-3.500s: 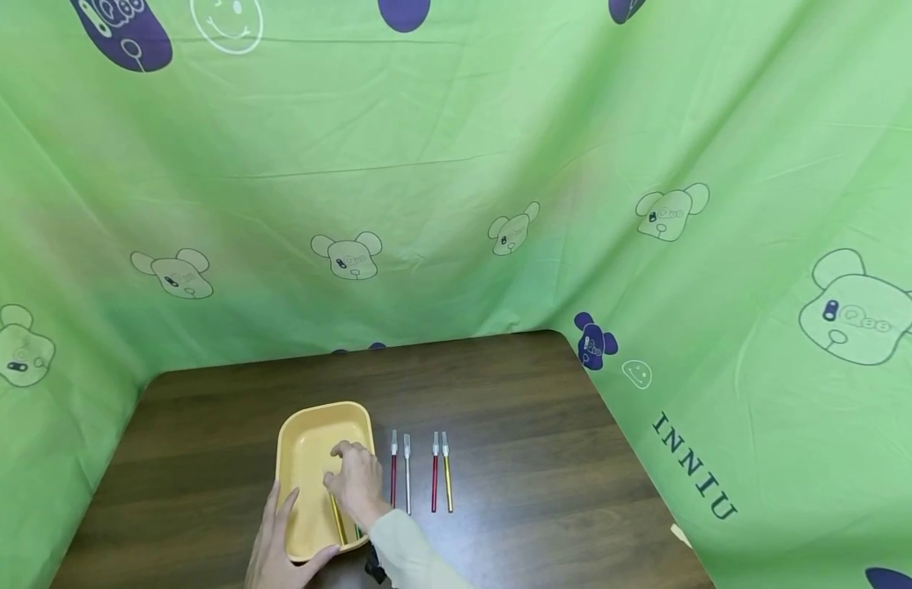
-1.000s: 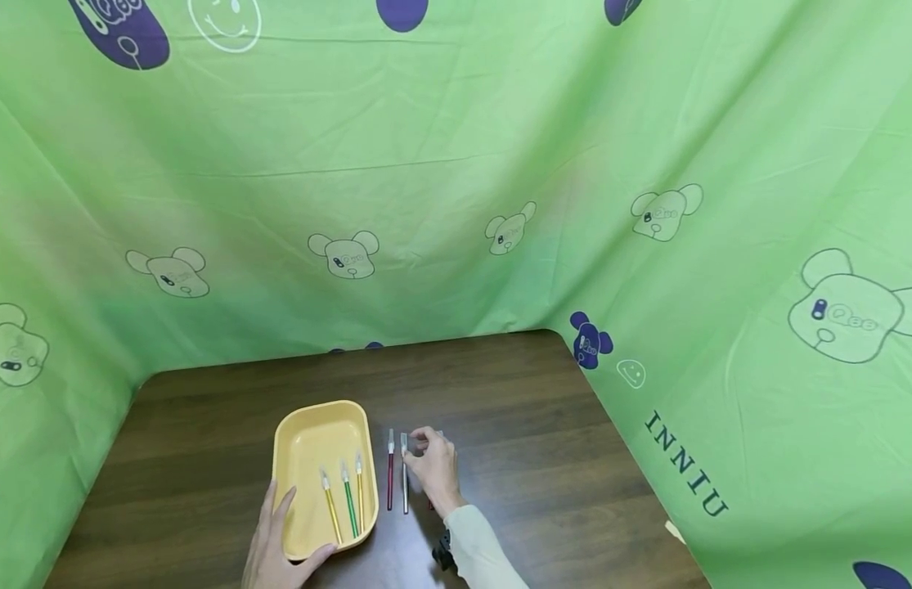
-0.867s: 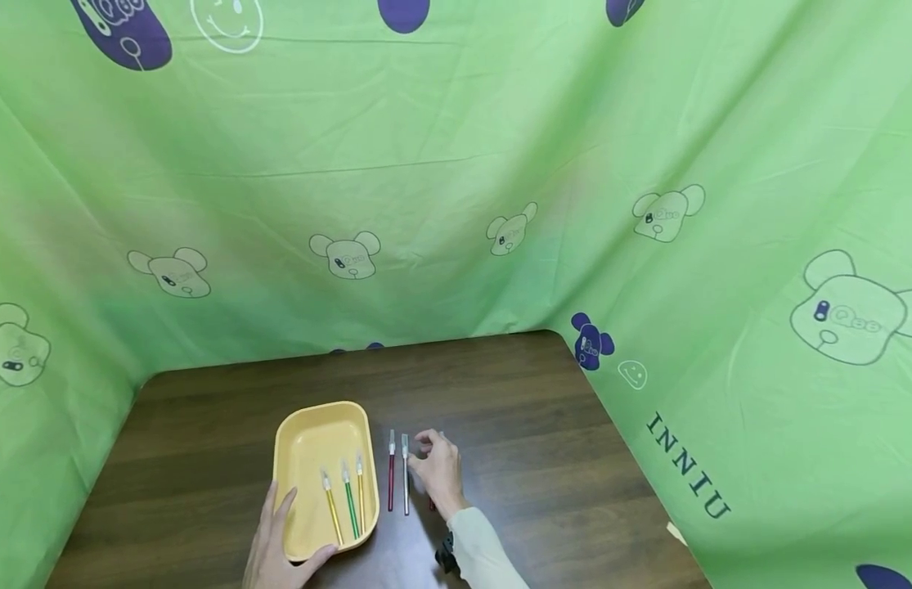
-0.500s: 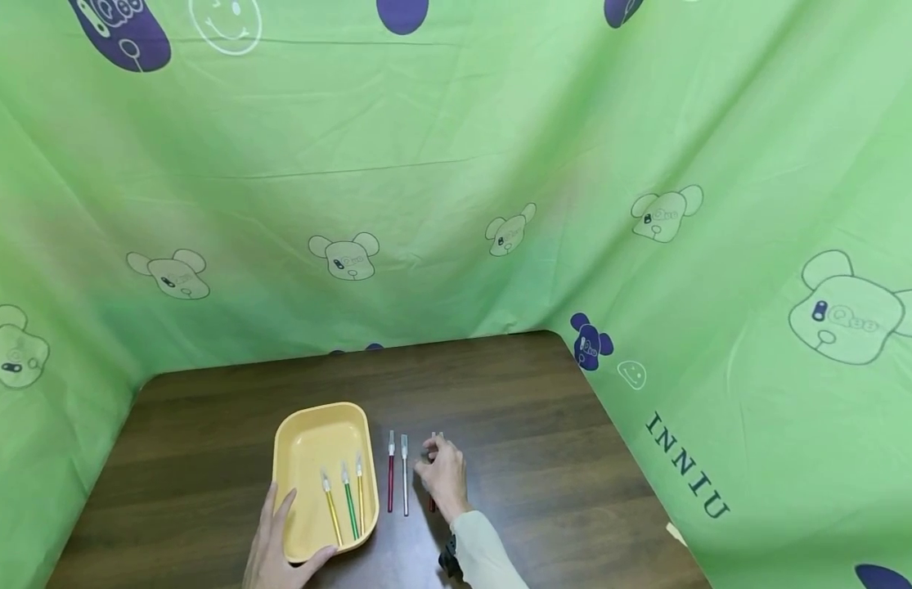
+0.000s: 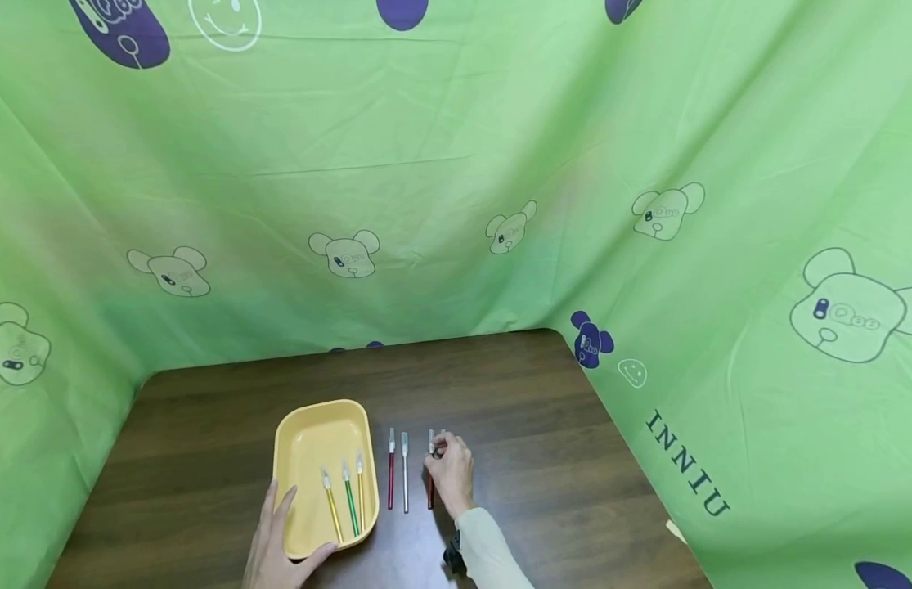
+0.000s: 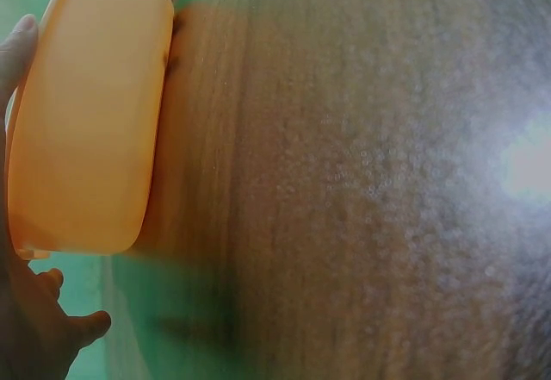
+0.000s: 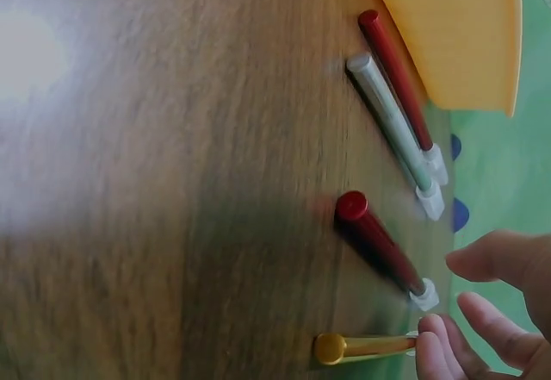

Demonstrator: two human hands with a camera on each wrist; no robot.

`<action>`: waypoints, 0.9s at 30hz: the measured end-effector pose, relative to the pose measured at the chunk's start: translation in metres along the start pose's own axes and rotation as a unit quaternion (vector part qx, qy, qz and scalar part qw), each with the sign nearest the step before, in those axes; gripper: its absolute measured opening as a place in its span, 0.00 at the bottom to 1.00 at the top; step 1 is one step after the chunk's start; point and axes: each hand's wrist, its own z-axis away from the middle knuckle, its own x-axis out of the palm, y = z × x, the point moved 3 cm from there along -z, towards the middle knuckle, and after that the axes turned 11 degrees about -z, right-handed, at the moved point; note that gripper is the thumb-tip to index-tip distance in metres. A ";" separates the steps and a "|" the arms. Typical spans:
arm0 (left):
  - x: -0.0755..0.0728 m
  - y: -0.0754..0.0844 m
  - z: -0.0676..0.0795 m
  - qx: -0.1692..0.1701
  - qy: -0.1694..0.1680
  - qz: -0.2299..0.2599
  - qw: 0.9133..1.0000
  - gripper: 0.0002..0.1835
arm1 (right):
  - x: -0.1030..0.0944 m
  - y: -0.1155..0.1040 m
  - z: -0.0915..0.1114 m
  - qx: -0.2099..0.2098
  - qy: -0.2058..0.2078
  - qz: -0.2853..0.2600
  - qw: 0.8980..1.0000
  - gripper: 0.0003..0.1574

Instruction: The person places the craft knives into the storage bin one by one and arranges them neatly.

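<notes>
My left hand (image 5: pixel 271 544) rests at the near-left corner of a yellow tray (image 5: pixel 297 438), fingers spread along its side and thumb on the near rim. Inside lie two gold craft knives and a green craft knife (image 5: pixel 351 505), all with clear caps. To the tray's right, a red craft knife (image 5: pixel 391 483) and a silver craft knife (image 5: pixel 406 483) lie side by side. My right hand (image 5: pixel 451 474) is over another pair. In the right wrist view, its fingers meet the capped end of a gold craft knife (image 7: pixel 370 348), thumb apart, beside a second red craft knife (image 7: pixel 379 242).
The dark wooden table (image 5: pixel 529 458) is bordered by a green printed cloth (image 5: pixel 426 164) behind and at both sides. A small pale object (image 5: pixel 676 532) sits at the table's right edge.
My right hand has left the tray, uncovering the three knives in it, then drifted right past the silver knife to the red and gold pair. My left hand has stayed in place.
</notes>
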 end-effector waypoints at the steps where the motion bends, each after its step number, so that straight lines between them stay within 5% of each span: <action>1: 0.000 0.000 0.000 -0.001 -0.001 0.000 1.000 0.59 | 0.000 0.001 -0.001 -0.003 0.005 -0.001 1.000 0.17; 27: 0.003 -0.004 -0.001 -0.020 -0.017 0.000 1.000 0.58 | -0.010 0.019 -0.002 -0.026 0.041 0.019 0.999 0.18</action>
